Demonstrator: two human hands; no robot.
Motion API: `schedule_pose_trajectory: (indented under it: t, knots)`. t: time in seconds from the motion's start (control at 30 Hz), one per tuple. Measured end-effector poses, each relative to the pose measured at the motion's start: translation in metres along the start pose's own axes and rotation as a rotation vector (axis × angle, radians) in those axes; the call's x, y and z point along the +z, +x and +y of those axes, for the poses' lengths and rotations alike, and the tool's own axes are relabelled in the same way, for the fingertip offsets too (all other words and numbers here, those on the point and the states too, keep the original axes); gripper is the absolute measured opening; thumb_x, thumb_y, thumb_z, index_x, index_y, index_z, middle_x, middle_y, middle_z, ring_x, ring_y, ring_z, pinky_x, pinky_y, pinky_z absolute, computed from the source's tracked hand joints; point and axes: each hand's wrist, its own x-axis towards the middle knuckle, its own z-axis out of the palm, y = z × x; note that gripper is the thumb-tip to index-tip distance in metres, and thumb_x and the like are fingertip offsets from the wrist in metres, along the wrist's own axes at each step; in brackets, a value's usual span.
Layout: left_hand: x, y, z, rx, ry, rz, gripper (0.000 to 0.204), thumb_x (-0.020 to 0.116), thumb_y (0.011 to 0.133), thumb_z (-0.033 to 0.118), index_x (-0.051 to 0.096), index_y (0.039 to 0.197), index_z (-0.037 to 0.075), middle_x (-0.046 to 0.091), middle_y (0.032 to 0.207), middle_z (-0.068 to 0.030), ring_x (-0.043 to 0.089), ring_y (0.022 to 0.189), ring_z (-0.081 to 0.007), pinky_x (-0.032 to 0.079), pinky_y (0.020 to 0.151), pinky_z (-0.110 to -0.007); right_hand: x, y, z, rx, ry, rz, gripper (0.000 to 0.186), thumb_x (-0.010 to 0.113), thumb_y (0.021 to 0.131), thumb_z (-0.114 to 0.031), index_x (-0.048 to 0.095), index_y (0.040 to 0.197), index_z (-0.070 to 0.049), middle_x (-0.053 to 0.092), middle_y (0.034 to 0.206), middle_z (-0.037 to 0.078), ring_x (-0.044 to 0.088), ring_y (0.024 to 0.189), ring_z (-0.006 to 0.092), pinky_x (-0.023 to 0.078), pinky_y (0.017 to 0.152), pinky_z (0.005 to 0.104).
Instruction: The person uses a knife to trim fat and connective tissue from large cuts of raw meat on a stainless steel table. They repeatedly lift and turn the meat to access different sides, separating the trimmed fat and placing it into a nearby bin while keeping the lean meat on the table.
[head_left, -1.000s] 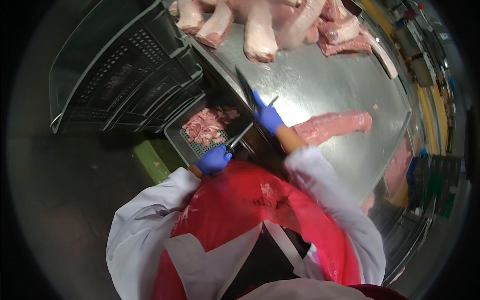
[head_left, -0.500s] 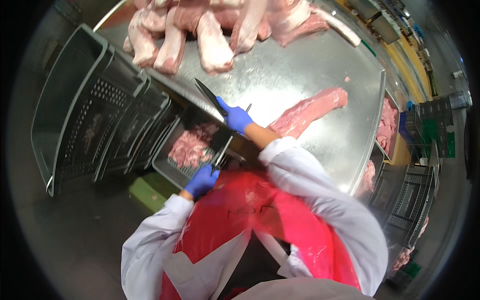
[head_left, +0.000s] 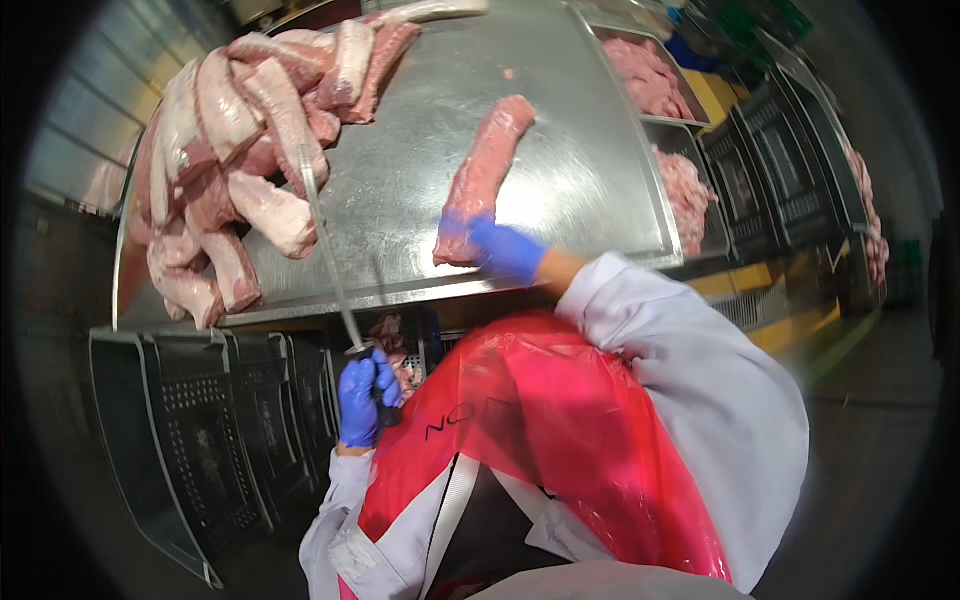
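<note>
My left hand (head_left: 358,402) is closed round the black handle of a long thin sharpening steel (head_left: 332,262), low beside the table's near edge. The rod points up and away over the table, its far end in front of the meat pile. My right hand (head_left: 512,252), smeared by motion, is at the near end of a long strip of pink meat (head_left: 486,160) lying on the metal table (head_left: 590,150). A blue blur crosses the meat there. Its fingers are unclear, and I cannot make out a knife in it.
Pale, fatty meat pieces (head_left: 270,200) are heaped at the table's left. Trays of meat (head_left: 650,80) and trimmings (head_left: 685,195) stand beyond its right edge. Dark crates (head_left: 205,420) stand at lower left, others (head_left: 770,150) at right. More trimmings (head_left: 400,350) lie below the near edge.
My view has turned, shifting the table. My right hand, which held a knife against the steel, has moved away to the meat strip. My left hand still holds the steel, now pointing up and leftward.
</note>
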Motion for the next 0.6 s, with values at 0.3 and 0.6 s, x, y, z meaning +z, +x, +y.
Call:
schedule_pose_trajectory:
  t: [0.3,0.6]
  knots:
    - [0.035,0.047,0.062,0.565,1.685,-0.142,0.016,0.063,0.092,0.008,0.057,0.105,0.000,0.066,0.085,-0.0256,0.065,0.079,-0.0473,0.051,0.064,-0.047,-0.035,-0.021,-0.022,-0.273,0.196,0.736,0.020,0.055,0.098,-0.018,0.060,0.115,-0.007,0.065,0.079,0.018,0.063,0.069,0.0408,0.052,0.062,0.0472]
    - [0.022,0.044,0.051,0.487,1.463,-0.162,0.019,0.061,0.093,0.009,0.062,0.110,0.001,0.068,0.092,-0.0213,0.068,0.086,-0.0422,0.054,0.072,-0.040,0.028,-0.146,0.087,0.078,0.025,0.154,0.023,0.049,0.102,-0.025,0.059,0.099,-0.003,0.061,0.074,0.022,0.060,0.067,0.0450,0.049,0.065,0.0495]
